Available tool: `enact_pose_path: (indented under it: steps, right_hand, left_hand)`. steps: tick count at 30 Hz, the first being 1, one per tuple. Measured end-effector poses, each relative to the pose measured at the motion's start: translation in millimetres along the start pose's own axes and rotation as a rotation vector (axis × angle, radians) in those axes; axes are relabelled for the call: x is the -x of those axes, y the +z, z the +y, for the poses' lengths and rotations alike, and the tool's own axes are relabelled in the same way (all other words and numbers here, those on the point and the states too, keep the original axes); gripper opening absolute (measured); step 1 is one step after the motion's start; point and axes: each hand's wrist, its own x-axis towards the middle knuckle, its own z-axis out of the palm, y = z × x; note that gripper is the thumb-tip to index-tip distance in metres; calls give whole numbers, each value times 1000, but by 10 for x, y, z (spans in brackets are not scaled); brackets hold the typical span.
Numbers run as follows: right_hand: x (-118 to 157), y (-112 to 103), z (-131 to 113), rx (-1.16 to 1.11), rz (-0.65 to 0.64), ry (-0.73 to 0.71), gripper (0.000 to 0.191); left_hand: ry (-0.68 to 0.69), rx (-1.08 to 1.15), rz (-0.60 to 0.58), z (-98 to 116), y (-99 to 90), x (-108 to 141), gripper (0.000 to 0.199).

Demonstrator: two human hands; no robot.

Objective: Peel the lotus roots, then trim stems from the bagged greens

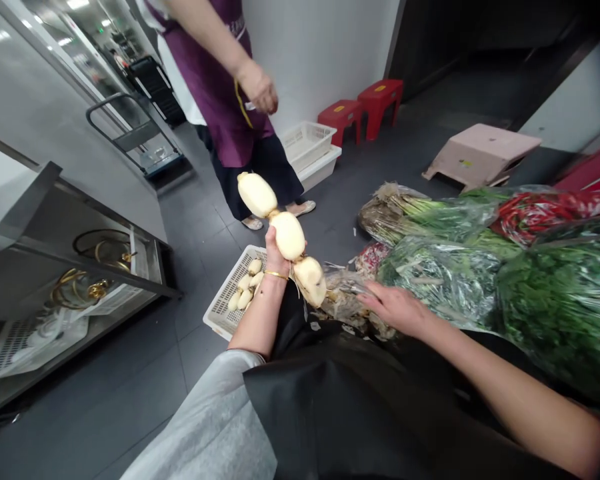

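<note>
My left hand (275, 257) is wrapped round a pale lotus root (289, 237) of several joined segments, held up in the middle of the view. Below and left of it, a white plastic basket (221, 301) on the floor holds several short lotus root pieces (245, 283). My right hand (391, 307) is at a clear plastic bag (343, 293) with brownish contents, its fingers closed on the plastic near my lap.
A person in a purple apron (220, 73) stands ahead. Bagged green vegetables (445, 273) and red chillies (540, 210) lie at right. Behind are white crates (310, 143), red stools (380, 100) and a pink stool (490, 150). A metal shelf (125, 297) stands left, a trolley (135, 137) beyond.
</note>
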Motion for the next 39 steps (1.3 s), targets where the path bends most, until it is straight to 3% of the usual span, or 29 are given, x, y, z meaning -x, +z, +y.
enact_pose_path:
  steps: [3,6,9,15,17,20,23,26,29,32,34,36,39]
  right_hand:
    - [-40,153,-44,28,-41,-31,38]
    - [350,411,261,20,-148,100,36]
    - [561,410,385,17,-123,179,36]
    - [-90,112,-159,20,-46,-96,36]
    - [-75,195,-36,19,-104,-43,35]
    - [284,395,423,-56,-209,152,39]
    - [487,467,616,-252,-81,256,42]
    - [239,379,231,-614,101,304,43]
    - [-180,276,-326,-1018,149,234,50]
    - [-437,315,-557,-1131,271,203,51]
    - [-477,434,-496,-1027,413,222,47]
    - [-438,597,-362,-839,486,219,45]
    - [-315,767,-214,-624,370,165,39]
  left_hand:
    - [71,20,-87,-64,-34,34,51]
    - [109,32,-103,30,-115,-37,52]
    - [109,38,-77,136,-182,-111,56]
    - [113,-18,-74,15,-135,15,54]
    - [118,-18,-35,31,-139,52,55]
    - [116,-18,-24,179,-212,13,59]
    - [109,13,-58,296,-270,-68,70]
    - [143,95,-109,235,-178,-92,87]
    - [223,163,-210,76,27,-49,94]
    - [251,166,-270,-54,167,4,90]
    - [235,134,-218,-132,153,10,80]
    - [218,106,-72,-225,48,-16,69]
    - [202,11,175,-370,-195,-83,60]
